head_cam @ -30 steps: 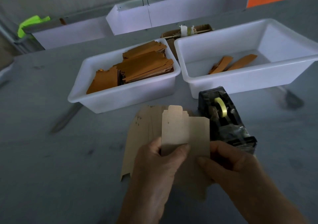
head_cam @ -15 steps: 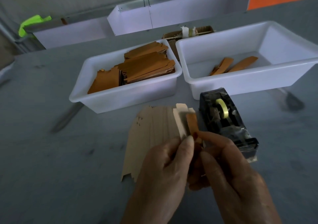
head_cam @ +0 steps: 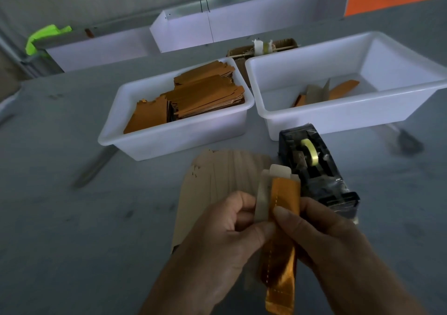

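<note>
Here, you hold a half-folded gold-foil carton blank (head_cam: 285, 201) upright at the centre of the view, above the grey table (head_cam: 72, 230). Your left hand (head_cam: 225, 237) pinches its pale inner panel between thumb and forefinger. Your right hand (head_cam: 326, 239) clamps the foil face from the other side, thumb on top, so both hands sit close together on the one piece.

Risks, as judged:
- Uneven thumb pressure may crease the foil off the perforated fold line and leave the sleeve skewed.
- The open tuck flap at 12 o'clock may bend if it catches on anything.
- The tape dispenser (head_cam: 314, 169) stands just beside the blank at 1 o'clock, so a careless swing of the right hand may knock the flap against it.
- The fanned stack of flat blanks (head_cam: 217, 181) lies under your hands toward 11 o'clock, where a dropped wrist may scatter it.

Beyond, the stocked tub (head_cam: 169, 142) sits at 11 o'clock and the nearly empty tub (head_cam: 338, 123) at 1 o'clock.
</note>
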`<state>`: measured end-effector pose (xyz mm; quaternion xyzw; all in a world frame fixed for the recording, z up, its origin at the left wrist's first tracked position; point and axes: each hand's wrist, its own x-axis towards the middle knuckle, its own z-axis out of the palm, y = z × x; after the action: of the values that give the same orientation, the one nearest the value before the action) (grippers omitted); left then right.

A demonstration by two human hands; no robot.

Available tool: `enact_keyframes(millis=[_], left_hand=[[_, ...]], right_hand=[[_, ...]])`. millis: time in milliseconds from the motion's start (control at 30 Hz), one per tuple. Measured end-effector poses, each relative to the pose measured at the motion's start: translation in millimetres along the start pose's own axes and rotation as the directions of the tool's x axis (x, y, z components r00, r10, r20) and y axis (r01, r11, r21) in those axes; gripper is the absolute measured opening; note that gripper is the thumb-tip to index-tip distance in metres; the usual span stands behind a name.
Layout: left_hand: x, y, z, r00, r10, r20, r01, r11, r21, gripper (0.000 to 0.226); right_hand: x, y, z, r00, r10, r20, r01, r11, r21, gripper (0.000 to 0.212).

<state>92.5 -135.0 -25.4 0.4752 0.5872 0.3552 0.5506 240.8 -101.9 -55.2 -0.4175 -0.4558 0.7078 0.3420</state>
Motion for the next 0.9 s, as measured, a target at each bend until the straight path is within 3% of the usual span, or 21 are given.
enact_keyframes(millis=[100, 200, 367, 600, 667, 767, 833, 900], left_hand=[[-1, 0, 3, 0.998, -0.010, -0.058, 0.011, 1.000, 0.024, 0.013], [-3, -2, 10, 0.981, 0.043, -0.191, -0.030, 0.997, 0.072, 0.009], [-3, -6, 23, 0.899, 0.108, -0.425, -0.055, 0.989, 0.136, 0.008], [-1, -13, 36, 0.778, 0.287, -0.559, -0.127, 0.943, 0.308, 0.006], [0, -13, 43, 0.730, 0.422, -0.538, -0.120, 0.854, 0.507, 0.008], [3, -9, 53, 0.734, 0.553, -0.395, -0.039, 0.614, 0.788, 0.019], [3, -11, 57, 0.737, 0.580, -0.348, 0.050, 0.466, 0.883, 0.037], [5, -14, 56, 0.761, 0.547, -0.348, 0.133, 0.394, 0.910, 0.056]], right_hand=[[2, 2, -5, 0.999, 0.044, 0.002, -0.044, 0.991, 0.123, 0.018], [5, 7, -8, 0.999, 0.012, -0.053, -0.007, 0.995, 0.104, 0.020], [4, 8, -4, 0.996, -0.008, -0.092, 0.016, 0.996, 0.091, 0.027], [5, 8, 1, 0.989, -0.013, -0.149, 0.023, 0.998, 0.065, 0.022], [5, 6, 3, 0.988, -0.010, -0.154, 0.023, 0.996, 0.082, 0.022], [3, 3, 5, 0.987, -0.007, -0.164, 0.023, 0.995, 0.101, 0.025], [2, 3, 6, 0.987, 0.000, -0.158, 0.014, 0.996, 0.085, 0.029], [2, 4, 5, 0.990, 0.003, -0.138, 0.006, 0.998, 0.064, 0.032]])
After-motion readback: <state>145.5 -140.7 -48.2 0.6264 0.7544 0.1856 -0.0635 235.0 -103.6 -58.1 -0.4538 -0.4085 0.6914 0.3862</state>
